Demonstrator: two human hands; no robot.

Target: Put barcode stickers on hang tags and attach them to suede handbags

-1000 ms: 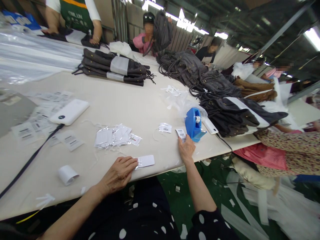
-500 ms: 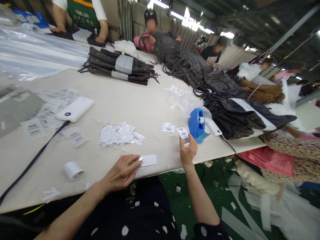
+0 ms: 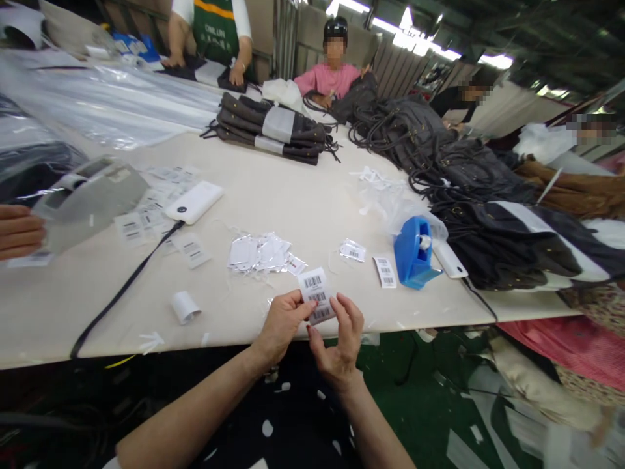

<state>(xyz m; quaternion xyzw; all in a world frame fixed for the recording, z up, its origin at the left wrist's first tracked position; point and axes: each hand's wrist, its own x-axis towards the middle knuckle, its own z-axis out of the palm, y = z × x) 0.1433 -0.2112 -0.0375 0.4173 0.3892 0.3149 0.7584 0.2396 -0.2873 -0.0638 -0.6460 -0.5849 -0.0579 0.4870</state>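
My left hand [image 3: 283, 326] pinches a white strip of barcode labels [image 3: 312, 281] between thumb and fingers, held over the table's front edge. Close at its right side is my right hand [image 3: 342, 339], fingers parted and curved, with a fingertip at the strip's edge. A pile of white hang tags in clear sleeves [image 3: 261, 253] lies just beyond my hands. To the right are a single tag [image 3: 352, 250] and another barcode strip [image 3: 385, 272], beside a blue tape dispenser [image 3: 413, 254].
On the left are a white device with a black cord [image 3: 195, 200], loose barcode labels [image 3: 192, 250], a paper roll [image 3: 185, 307] and a grey dispenser [image 3: 92, 198] near another person's hand [image 3: 19, 231]. Dark bags [image 3: 273, 127] lie farther back, more [image 3: 498, 241] at right. Co-workers stand across the table.
My right hand has come back from beside the blue dispenser to my left hand. My left hand has lifted off the white card and now grips a barcode strip. The view has shifted left.
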